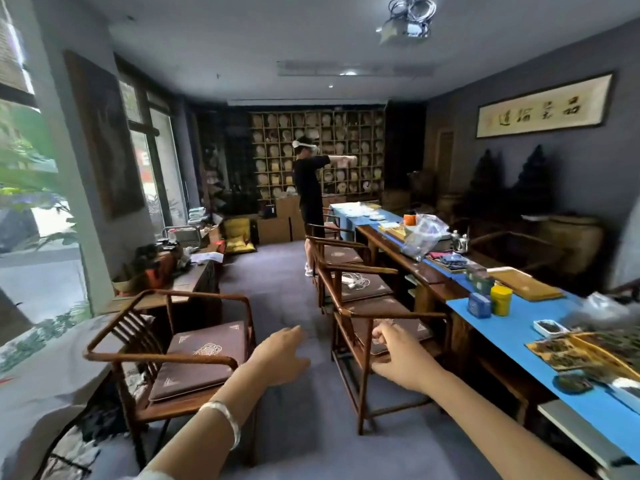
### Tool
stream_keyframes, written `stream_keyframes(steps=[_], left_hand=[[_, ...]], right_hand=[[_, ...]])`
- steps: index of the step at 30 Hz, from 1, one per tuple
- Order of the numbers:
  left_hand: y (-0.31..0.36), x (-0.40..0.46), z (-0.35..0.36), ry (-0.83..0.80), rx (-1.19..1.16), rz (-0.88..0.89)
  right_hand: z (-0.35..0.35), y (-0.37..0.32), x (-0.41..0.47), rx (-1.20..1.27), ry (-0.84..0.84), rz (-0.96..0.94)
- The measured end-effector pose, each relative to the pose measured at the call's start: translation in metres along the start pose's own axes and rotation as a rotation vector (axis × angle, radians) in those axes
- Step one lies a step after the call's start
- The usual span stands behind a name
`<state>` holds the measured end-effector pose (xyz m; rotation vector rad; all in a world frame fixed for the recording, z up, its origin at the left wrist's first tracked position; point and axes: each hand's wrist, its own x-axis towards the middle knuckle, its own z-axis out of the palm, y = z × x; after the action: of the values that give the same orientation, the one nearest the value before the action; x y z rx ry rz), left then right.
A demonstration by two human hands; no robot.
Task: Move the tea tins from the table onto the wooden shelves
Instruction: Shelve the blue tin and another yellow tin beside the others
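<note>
Both my hands reach forward over the grey carpet and hold nothing. My left hand [278, 355] has a silver bangle on its wrist and loosely spread fingers. My right hand [398, 358] also has its fingers apart, in front of a wooden chair. On the long table with a blue cloth [519, 317] at the right stand a blue tea tin [479, 304], a yellow tea tin [501, 300] and a dark green tin [479, 283]. The wooden shelves [320, 152] fill the far wall.
Wooden chairs [360, 292] line the table's left side; another chair [180, 351] stands at the left front. A person [308, 188] stands by the shelves with arms raised. Trays of tea leaves [571, 348], a plastic bag [420, 233] and a low cabinet [194, 271] are around.
</note>
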<state>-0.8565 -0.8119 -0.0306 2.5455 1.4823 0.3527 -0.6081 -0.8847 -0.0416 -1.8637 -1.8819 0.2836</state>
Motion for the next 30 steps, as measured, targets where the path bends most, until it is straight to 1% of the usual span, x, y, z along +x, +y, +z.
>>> stream_keyframes(steps=[2,7,11,16,19,23,27,30], left_hand=[[0.000,0.041,0.006,-0.024,-0.005,0.049],[0.002,0.185,0.030,-0.035,-0.060,0.235],[0.005,0.309,0.053,-0.123,-0.043,0.329],[0.029,0.443,0.073,-0.177,-0.038,0.434],[0.054,0.488,0.094,-0.236,-0.078,0.530],[0.084,0.546,0.133,-0.357,-0.102,0.640],[0.116,0.613,0.165,-0.369,-0.124,0.700],[0.143,0.672,0.190,-0.414,-0.118,0.735]], right_hand=[[0.002,0.017,0.020,-0.013,-0.022,0.038],[0.002,0.087,0.107,-0.041,0.025,0.175],[-0.009,0.144,0.184,-0.042,0.038,0.350],[-0.039,0.194,0.266,-0.064,0.157,0.493],[-0.047,0.222,0.289,-0.051,0.208,0.551],[-0.052,0.270,0.300,-0.017,0.251,0.685],[-0.063,0.330,0.310,-0.034,0.259,0.771],[-0.083,0.389,0.333,-0.028,0.296,0.825]])
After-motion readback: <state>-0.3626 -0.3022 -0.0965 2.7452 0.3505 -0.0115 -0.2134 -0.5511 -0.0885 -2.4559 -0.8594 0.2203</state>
